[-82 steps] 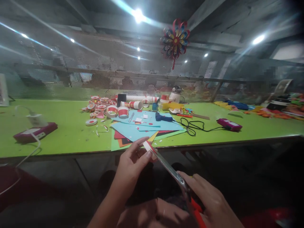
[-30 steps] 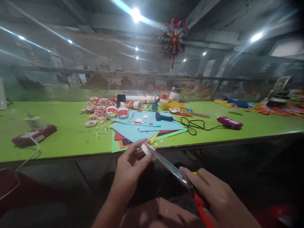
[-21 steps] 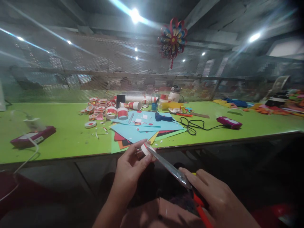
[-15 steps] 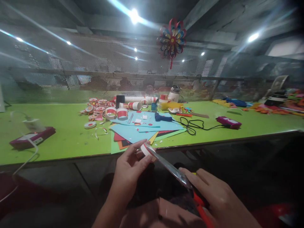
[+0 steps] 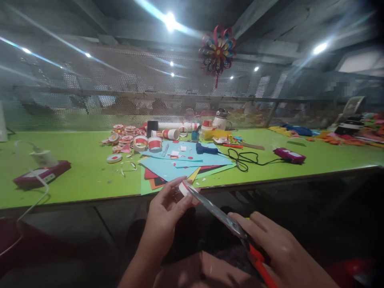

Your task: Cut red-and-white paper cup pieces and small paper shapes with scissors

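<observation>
Between the fingers and thumb of my left hand (image 5: 168, 206) is a short white cardboard ring (image 5: 185, 191) with a red edge. My right hand (image 5: 276, 244) grips the orange handles of a pair of scissors (image 5: 220, 216). The long metal blades point up and left, with their tips at the ring's rim. Whether the blades are parted at the ring is hard to see. Both hands are in front of the table's near edge. Beyond them lies a stack of coloured sheets (image 5: 162, 167), light blue on top, with small paper scraps.
On the green table (image 5: 90, 176) stand cut red-and-white cardboard tubes (image 5: 155, 143) beside a heap of similar discs (image 5: 123, 138). A blue glue gun (image 5: 207, 149) has a black cable running to a purple power strip (image 5: 289, 155). Another power strip (image 5: 42, 175) sits at left. A colourful ornament (image 5: 218, 52) hangs above.
My right hand and the scissors have shifted slightly right and down. The ring is tilted a little differently in my left hand, which has barely moved.
</observation>
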A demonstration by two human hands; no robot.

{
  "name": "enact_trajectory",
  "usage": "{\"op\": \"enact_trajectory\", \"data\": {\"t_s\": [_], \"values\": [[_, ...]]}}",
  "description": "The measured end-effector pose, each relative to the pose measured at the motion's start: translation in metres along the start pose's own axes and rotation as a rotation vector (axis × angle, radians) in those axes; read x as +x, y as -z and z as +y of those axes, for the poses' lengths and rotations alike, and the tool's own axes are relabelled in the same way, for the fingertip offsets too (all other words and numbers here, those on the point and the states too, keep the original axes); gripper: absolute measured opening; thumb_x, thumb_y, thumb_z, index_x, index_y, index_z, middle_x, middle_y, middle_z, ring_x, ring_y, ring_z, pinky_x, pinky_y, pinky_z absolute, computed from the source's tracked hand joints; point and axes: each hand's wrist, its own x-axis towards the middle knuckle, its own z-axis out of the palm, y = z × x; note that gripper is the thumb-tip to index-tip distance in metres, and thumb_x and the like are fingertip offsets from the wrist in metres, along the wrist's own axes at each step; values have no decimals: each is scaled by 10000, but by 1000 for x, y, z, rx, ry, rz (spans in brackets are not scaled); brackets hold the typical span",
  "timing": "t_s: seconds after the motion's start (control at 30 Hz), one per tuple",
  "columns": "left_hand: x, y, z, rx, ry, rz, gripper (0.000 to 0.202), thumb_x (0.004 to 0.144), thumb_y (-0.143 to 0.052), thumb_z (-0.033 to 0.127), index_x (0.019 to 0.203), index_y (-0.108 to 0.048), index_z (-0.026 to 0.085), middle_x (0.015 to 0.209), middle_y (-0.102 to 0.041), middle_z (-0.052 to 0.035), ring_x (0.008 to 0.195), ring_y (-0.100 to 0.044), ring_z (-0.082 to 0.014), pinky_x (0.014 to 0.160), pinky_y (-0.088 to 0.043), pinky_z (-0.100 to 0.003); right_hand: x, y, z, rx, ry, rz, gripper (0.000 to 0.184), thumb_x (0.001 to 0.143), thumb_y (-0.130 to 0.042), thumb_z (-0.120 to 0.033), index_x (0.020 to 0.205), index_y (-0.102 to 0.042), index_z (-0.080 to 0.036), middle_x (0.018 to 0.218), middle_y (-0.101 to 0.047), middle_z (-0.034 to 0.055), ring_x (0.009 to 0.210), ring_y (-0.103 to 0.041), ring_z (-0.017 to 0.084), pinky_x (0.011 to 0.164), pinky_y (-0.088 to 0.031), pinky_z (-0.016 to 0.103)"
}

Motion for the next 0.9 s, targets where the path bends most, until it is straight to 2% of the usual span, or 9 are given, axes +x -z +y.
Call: {"op": "enact_trajectory", "data": {"t_s": [0.07,0.17,0.4,0.57,0.7,0.83,0.9], "values": [[1,1,-1,0,0,-3,397,703,-714,246,1078,-609,170,1045,-660,-111,795,-650,-202,792,-520,-377,1,0,0,-6,4,17,587,729,-653,-180,1287,-483,-119,898,-614,115,812,-615,277,692,-559,438],[1,2,-1,-1,1,-17,383,707,-713,244,1070,-612,175,1066,-654,-110,816,-648,-207,791,-524,-382,3,1,-1,5,-23,-25,574,760,-630,-182,1306,-465,-117,893,-608,109,797,-613,266,682,-555,436],[1,4,-3,20,-7,-47,402,708,-716,223,1092,-607,172,945,-684,-87,813,-654,-200,789,-521,-351,2,6,1,-16,-13,-32,564,744,-619,-118,1292,-485,-90,886,-611,119,785,-616,264,660,-553,431],[1,0,-3,17,-27,-29,393,697,-722,232,1072,-616,179,1000,-681,-95,814,-657,-202,773,-524,-347,-1,5,2,-55,6,12,565,748,-597,-140,1300,-476,-134,859,-628,93,743,-632,244,628,-561,390],[-2,-6,0,13,-45,32,389,679,-731,244,1046,-627,174,1013,-683,-104,800,-663,-212,753,-519,-341,-2,6,1,-113,64,61,583,708,-658,-206,1260,-507,-101,836,-634,107,720,-639,261,594,-568,395],[-5,-11,2,5,-54,56,379,669,-735,247,1025,-633,166,1007,-681,-107,823,-661,-227,732,-512,-324,-2,7,1,-135,96,93,629,661,-678,-160,1259,-489,-109,812,-619,89,707,-640,250,587,-573,376],[-5,-11,3,4,-54,52,369,672,-732,246,1019,-635,166,1011,-678,-105,787,-659,-212,731,-513,-331,-2,8,2,-143,122,113,642,660,-678,-183,1264,-473,-108,803,-611,88,685,-638,248,564,-573,371]]}}
